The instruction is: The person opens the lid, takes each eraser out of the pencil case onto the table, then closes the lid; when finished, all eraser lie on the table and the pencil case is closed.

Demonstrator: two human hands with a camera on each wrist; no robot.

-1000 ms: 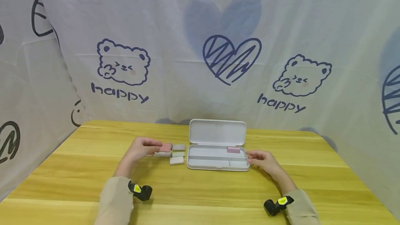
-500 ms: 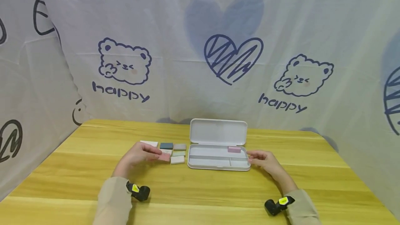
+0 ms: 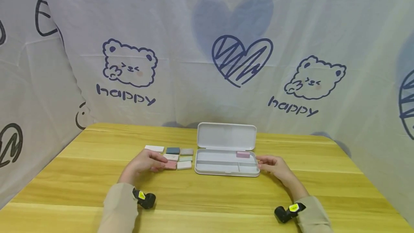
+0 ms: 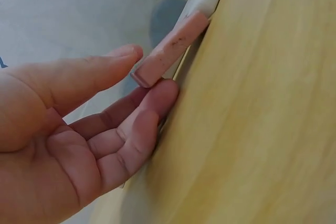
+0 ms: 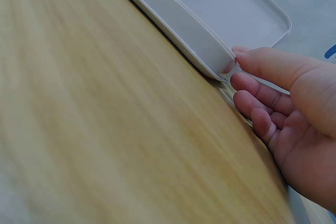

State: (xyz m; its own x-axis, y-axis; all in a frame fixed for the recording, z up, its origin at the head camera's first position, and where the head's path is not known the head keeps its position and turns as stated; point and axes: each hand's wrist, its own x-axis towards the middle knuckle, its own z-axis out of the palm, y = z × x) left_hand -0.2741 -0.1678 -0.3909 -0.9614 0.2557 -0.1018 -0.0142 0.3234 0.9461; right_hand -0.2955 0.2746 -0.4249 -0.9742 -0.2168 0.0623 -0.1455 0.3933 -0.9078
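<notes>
My left hand (image 3: 145, 163) pinches the left end of a pink eraser (image 4: 173, 48) between thumb and fingertips. Dark smudges mark this eraser, which sits low at the front of a group of small erasers. Right behind it lies a whitish eraser (image 3: 171, 157), and a white one (image 3: 184, 165) is beside it on the right. At the right end of an open white pencil case (image 3: 213, 168), my right hand (image 3: 275, 166) holds the corner, thumb at the rim and fingers curled against the outside. Inside the case, a pinkish-purple eraser (image 3: 243, 154) rests in the back compartment.
The group also has a white eraser (image 3: 154, 149), a dark blue one (image 3: 173, 150), a grey one (image 3: 186, 151) and a pale green one (image 3: 185, 158). The raised case lid (image 3: 226, 136) stands before a printed curtain (image 3: 181, 82) behind the wooden table (image 3: 207, 200).
My left hand has brought the pink eraser forward and down from above the other erasers to the front of the group. The right hand stays at the case's end.
</notes>
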